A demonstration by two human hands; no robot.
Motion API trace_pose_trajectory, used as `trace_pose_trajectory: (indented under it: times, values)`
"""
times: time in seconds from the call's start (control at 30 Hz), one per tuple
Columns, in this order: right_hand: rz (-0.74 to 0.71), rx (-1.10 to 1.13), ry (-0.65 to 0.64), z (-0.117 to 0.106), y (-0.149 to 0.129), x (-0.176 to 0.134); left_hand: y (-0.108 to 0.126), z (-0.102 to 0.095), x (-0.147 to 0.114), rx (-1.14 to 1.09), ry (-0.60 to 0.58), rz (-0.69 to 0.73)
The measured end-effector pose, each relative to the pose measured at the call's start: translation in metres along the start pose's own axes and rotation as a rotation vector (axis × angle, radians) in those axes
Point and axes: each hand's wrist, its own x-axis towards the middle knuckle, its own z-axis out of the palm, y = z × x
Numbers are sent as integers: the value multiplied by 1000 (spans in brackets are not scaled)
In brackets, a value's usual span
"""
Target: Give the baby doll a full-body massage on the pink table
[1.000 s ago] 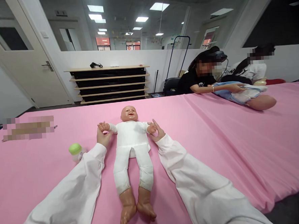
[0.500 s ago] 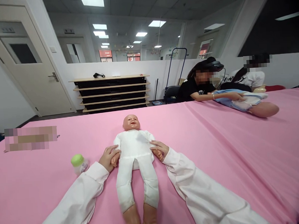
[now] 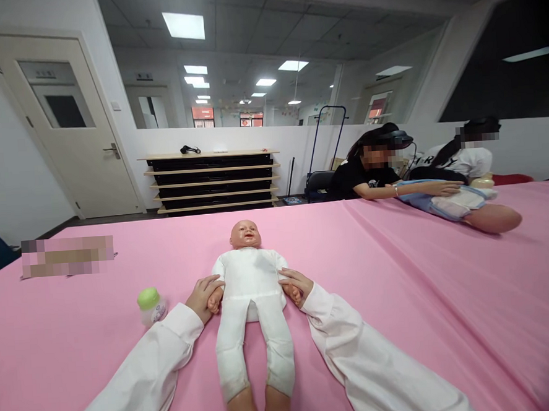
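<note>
Resting apart, the left hand (image 3: 204, 298) and right hand (image 3: 298, 283) lay one over each lower arm of the doll (image 3: 249, 272); firmness of grip could not be told. The doll lay face-up on the pink cloth (image 3: 368, 293). Its arms, bent outward a second earlier, were down alongside, seemingly settled. Print on the green-lidded jar (image 3: 152, 307) beyond the left sleeve (image 3: 140, 369) was illegible.

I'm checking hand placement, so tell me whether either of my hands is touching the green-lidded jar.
No, your left hand and right hand both touch the doll, apart from the jar.
</note>
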Motion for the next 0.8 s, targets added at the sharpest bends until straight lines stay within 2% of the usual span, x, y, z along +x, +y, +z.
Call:
trace_pose_trajectory:
  times: [0.1, 0.23, 0.5, 0.8]
  values:
    - [79, 31, 24, 1, 5, 0, 0, 0, 0, 5, -11, -12]
    - [45, 36, 14, 3, 5, -2, 2, -3, 0, 9, -33, -34]
    - [141, 148, 23, 8, -1, -9, 2, -2, -2, 32, -38, -22]
    - [170, 119, 4, 5, -1, -4, 0, -4, -2, 42, 0, 47]
